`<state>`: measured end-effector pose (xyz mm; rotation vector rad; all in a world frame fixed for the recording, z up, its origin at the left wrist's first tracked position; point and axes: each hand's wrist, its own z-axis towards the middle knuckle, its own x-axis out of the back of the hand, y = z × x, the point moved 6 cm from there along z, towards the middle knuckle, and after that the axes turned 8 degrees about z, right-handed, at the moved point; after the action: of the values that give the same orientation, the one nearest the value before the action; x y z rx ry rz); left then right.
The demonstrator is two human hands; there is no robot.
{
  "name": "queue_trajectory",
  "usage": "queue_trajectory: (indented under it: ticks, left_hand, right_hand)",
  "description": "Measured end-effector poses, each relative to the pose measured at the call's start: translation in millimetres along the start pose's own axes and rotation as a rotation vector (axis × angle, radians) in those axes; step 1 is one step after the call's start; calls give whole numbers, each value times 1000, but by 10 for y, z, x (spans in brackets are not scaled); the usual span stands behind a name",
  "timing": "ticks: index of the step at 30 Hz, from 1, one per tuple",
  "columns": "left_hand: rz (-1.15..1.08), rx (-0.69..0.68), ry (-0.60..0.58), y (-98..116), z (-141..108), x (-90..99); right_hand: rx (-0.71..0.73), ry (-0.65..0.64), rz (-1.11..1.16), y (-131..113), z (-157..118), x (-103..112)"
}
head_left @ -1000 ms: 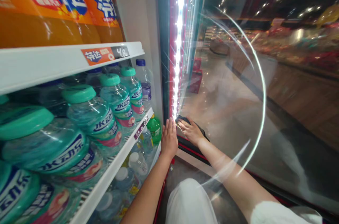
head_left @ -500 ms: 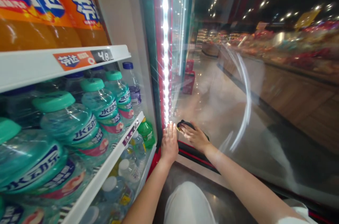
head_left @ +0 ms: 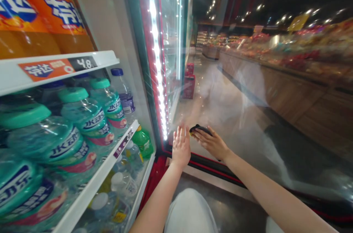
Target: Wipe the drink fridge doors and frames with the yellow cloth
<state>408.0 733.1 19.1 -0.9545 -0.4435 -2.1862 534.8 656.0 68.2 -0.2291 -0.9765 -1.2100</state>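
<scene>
A glass door [head_left: 248, 141] of a drinks fridge stands in front of me, with pale smears or reflections on it. My left hand [head_left: 181, 146] lies flat against the lower part of the glass, fingers stretched upward and holding nothing. Just to its right, my right hand [head_left: 211, 143] presses a dark flat pad [head_left: 202, 129] with a yellowish edge to the glass. The fingers cover much of this pad, so its exact kind is unclear. A lit LED strip [head_left: 158, 67] runs down the door's left side, near my left hand.
On the left, a white shelf [head_left: 96, 178] carries teal-capped drink bottles [head_left: 85, 115]. Orange soda bottles [head_left: 52, 16] stand above, and a green bottle [head_left: 143, 142] and other bottles sit below. My knee [head_left: 191, 211] is under my hands. Store displays [head_left: 298, 75] show through the glass.
The view has turned slightly right. My left hand has moved from beside the LED strip rightward onto the glass. The right hand still has the pad. A bright curved streak on the glass has gone.
</scene>
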Motion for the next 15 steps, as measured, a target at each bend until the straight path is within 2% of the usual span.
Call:
queue_trajectory:
  ticks: [4, 6, 8, 10, 13, 15]
  left_hand:
    - [-59, 0, 6, 101, 49, 20]
    - [-84, 2, 4, 140, 71, 23]
    - [-97, 14, 13, 169, 76, 23]
    - [-96, 36, 35, 193, 63, 26]
    - [-60, 42, 60, 250, 40, 22]
    - [-43, 2, 54, 324, 46, 6]
  right_hand:
    - [-309, 169, -162, 371, 56, 623]
    - [-410, 249, -215, 441, 93, 776]
    - [-446, 298, -224, 385, 141, 706]
    - [-443, 322, -209, 249, 158, 495]
    - [-358, 238, -141, 29, 13, 183]
    - [-337, 160, -114, -16, -249, 150]
